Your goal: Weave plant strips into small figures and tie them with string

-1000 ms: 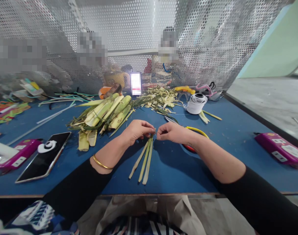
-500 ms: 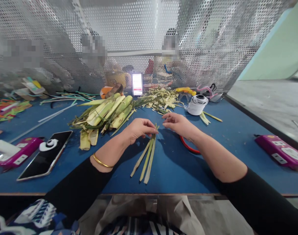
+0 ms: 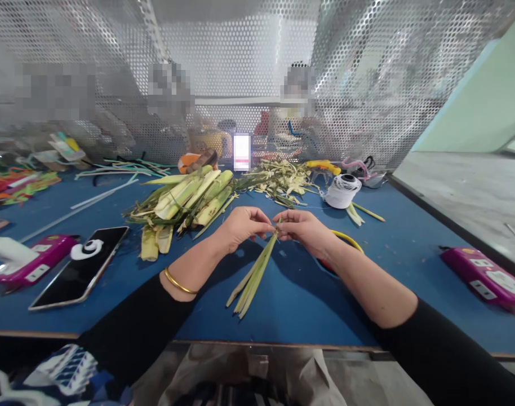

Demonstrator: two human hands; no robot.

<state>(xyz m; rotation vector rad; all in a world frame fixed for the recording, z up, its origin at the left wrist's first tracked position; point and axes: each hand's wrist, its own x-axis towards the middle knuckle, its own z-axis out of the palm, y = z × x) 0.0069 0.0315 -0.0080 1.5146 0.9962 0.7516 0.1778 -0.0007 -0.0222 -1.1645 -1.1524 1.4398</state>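
Note:
A small bundle of pale green leaf strips (image 3: 254, 277) hangs from my fingers, its loose ends fanned toward the front edge of the blue table (image 3: 190, 321). My left hand (image 3: 245, 228) pinches it near the top. My right hand (image 3: 305, 230) meets it there, thumb and fingers closed on the tip of the strips. The fingers partly cover the gathered tops. Beneath my right forearm lies a red and yellow loop (image 3: 349, 239), mostly hidden.
A heap of green husks and stalks (image 3: 185, 200) lies left of centre, with thin shavings (image 3: 278, 177) behind. At right are a white string spool (image 3: 342, 192) and a purple power strip (image 3: 485, 276). A dark phone (image 3: 82, 265) and another purple strip (image 3: 50, 254) sit left. Perforated mesh (image 3: 240, 62) stands behind.
My right hand has moved left from open air to close on the tops of the strips. The strips have drawn closer together, and the view has shifted slightly.

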